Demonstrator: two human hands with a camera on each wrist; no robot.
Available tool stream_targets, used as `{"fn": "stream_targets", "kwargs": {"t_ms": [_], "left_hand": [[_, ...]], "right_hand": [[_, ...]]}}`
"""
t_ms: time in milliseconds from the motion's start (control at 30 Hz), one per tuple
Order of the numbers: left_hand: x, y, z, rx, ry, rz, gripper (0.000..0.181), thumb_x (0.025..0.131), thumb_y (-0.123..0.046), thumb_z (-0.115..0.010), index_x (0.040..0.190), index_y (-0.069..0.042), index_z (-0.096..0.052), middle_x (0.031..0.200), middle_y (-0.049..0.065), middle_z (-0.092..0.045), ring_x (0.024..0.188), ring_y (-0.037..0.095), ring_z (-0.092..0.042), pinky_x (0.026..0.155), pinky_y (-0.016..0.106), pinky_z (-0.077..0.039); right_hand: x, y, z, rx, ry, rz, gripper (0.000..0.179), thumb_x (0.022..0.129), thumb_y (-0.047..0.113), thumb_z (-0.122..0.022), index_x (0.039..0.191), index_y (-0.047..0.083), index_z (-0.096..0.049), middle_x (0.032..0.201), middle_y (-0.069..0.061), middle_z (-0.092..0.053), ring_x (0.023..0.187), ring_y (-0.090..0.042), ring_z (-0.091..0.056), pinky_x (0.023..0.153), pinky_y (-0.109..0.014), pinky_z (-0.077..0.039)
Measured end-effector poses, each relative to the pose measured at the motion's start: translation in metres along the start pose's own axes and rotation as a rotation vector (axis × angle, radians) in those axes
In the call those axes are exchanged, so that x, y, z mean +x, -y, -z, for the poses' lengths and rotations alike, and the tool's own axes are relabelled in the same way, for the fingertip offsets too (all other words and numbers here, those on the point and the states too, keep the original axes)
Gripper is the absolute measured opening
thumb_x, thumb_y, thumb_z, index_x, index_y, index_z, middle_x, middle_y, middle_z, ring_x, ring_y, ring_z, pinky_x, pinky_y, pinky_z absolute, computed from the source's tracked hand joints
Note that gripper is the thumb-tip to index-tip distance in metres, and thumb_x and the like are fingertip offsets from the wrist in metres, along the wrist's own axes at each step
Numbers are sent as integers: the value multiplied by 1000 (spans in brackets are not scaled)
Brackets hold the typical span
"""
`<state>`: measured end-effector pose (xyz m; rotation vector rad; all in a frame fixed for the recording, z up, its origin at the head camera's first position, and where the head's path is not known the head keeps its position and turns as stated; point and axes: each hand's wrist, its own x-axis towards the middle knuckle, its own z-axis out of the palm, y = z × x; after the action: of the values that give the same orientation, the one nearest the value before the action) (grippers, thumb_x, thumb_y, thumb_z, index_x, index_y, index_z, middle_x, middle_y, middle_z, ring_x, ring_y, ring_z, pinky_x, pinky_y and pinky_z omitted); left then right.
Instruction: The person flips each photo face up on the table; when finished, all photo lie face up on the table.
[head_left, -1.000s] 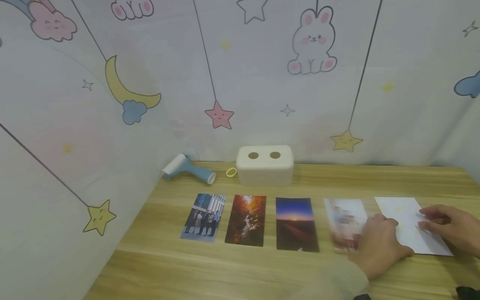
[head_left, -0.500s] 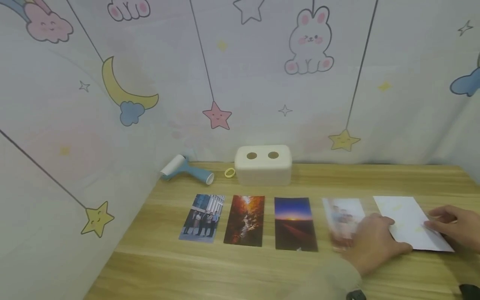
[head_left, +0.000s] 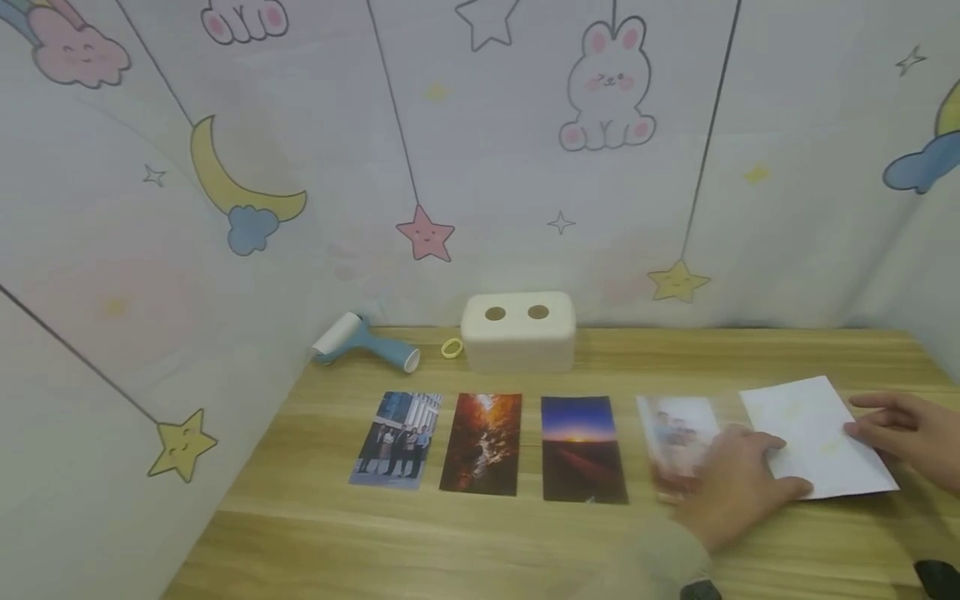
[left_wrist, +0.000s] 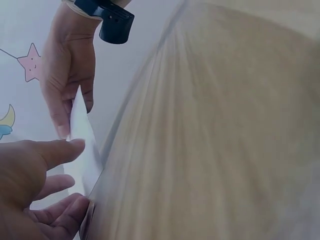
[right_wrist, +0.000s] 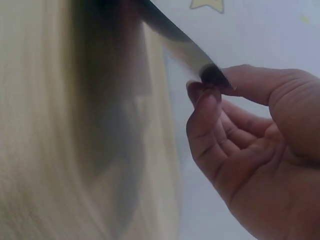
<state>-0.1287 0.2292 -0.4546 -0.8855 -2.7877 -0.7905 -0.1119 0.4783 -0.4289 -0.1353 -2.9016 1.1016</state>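
Observation:
A photo print with its white back up lies at the right end of a row of prints, its far right part lifted off the table. Its dark glossy underside shows in the right wrist view. My right hand pinches its right edge between thumb and fingers. With thumb and fingers spread, my left hand rests at the print's left edge; in the left wrist view this hand overlaps the white back. Partly behind the left hand lies a pale photo of people.
Further left lie a sunset photo, an autumn stream photo and a group photo. Behind them stand a cream box with two holes, a yellow ring and a blue-handled lint roller. A patterned curtain encloses the table.
The right hand now raises the white-backed print's right side, and its far corner has come up and tilted. The left hand stays at the left edge. The head view has shifted slightly right.

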Motion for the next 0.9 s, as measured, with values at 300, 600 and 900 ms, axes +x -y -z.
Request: {"fn": "stream_targets", "kwargs": {"t_ms": [300, 600, 900], "left_hand": [[2, 10, 1, -378, -26, 38, 25, 97, -32, -77, 121, -24, -80, 105, -19, -73, 92, -13, -58, 78, 2, -36], [5, 4, 12, -810, 25, 221, 26, 97, -27, -79, 123, -25, -79, 110, -21, -72, 91, -9, -63, 72, 13, -50], [6, 1, 18, -889, -4, 224, 30, 96, -28, -82, 125, -27, -77, 104, -21, -71, 82, -8, -63, 62, 15, -51]], "right_hand": [[-2, 17, 0, 106, -20, -20, 37, 106, 20, -68, 131, -7, -63, 98, 2, -75, 76, 1, -66, 63, -27, -59], [-1, 36, -6, 80, 14, -46, 57, 106, 37, -68, 141, -7, -57, 122, -15, -72, 87, 14, -57, 67, -24, -57], [-6, 50, -8, 175, 78, -32, 44, 108, 35, -65, 141, 5, -61, 116, 24, -66, 94, 2, -66, 73, -29, -59]]}}
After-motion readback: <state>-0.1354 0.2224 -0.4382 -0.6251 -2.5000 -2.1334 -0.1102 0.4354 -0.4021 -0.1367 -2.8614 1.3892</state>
